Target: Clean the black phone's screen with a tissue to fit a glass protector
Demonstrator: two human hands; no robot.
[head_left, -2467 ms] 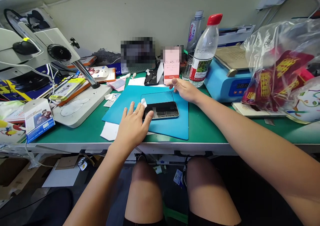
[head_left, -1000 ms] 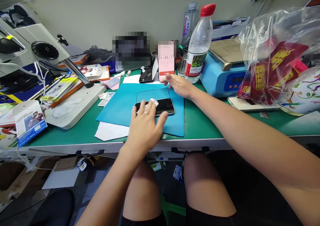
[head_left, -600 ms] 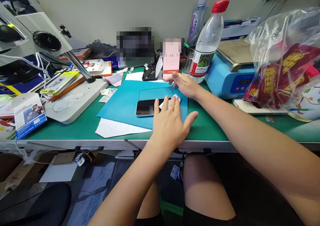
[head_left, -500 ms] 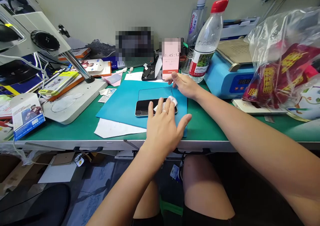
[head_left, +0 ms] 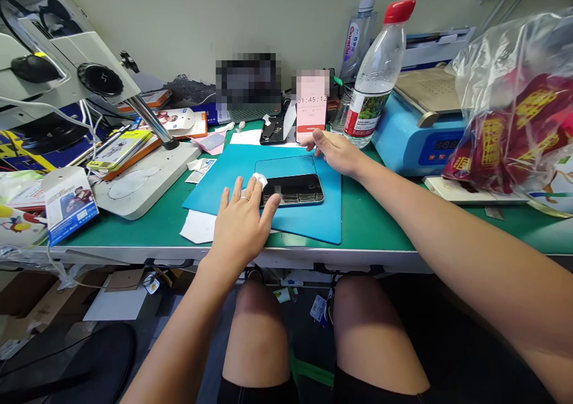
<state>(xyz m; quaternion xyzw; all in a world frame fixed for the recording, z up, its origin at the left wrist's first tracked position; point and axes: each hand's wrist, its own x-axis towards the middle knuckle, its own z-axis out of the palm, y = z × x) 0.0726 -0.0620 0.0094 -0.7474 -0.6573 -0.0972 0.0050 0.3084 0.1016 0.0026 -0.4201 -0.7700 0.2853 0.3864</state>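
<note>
A black-screened phone (head_left: 301, 188) lies face up on a blue mat (head_left: 313, 230). My left hand (head_left: 242, 222), with a ring on one finger, presses a crumpled white wipe (head_left: 260, 181) under outstretched fingertips at the phone's left end. The thumb is spread apart over the near edge of the screen. Just behind the phone is a clear, dark-outlined sheet (head_left: 286, 165), which looks like a screen protector. Beyond its right far corner hovers or rests my right hand (head_left: 338, 152), fingers loosely curled and thumb raised. I see nothing between them; whether they touch the sheet is unclear.
A phone showing a timer (head_left: 311, 114) stands at the back, near a red-capped bottle (head_left: 371, 82). On the right are a blue scale (head_left: 412, 135) and a bag of red packets (head_left: 505, 129). A microscope stand (head_left: 134, 195) and boxes fill the left.
My left hand has slid the wipe leftward, from the right part of the phone screen to its left end. The right hand has kept nearly the same place by the clear sheet.
</note>
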